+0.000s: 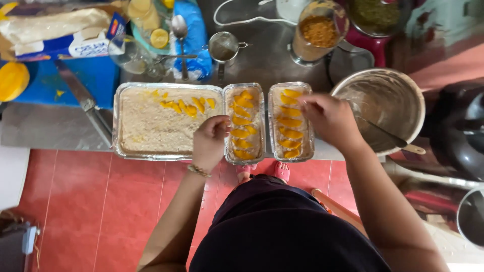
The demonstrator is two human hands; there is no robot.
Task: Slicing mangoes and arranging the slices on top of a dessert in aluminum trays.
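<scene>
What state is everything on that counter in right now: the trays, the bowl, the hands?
Large foil tray: cream-filled, a few mango slices along its top.
Middle foil tray: a full row of slices.
Right foil tray: a full row of slices.
Metal bowl: nearly scraped out, utensil inside.
Left hand: pinching a slice.
Right hand: fingertips at the right tray's top slices.

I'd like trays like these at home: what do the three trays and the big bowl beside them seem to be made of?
The large tray and the two narrow trays look like thin aluminium foil: shiny silver, crinkled rolled rims. The bowl seems to be stainless steel: smooth, grey, dully reflective, smeared inside. The left hand and right hand are over the narrow trays' yellow fruit slices.
</scene>
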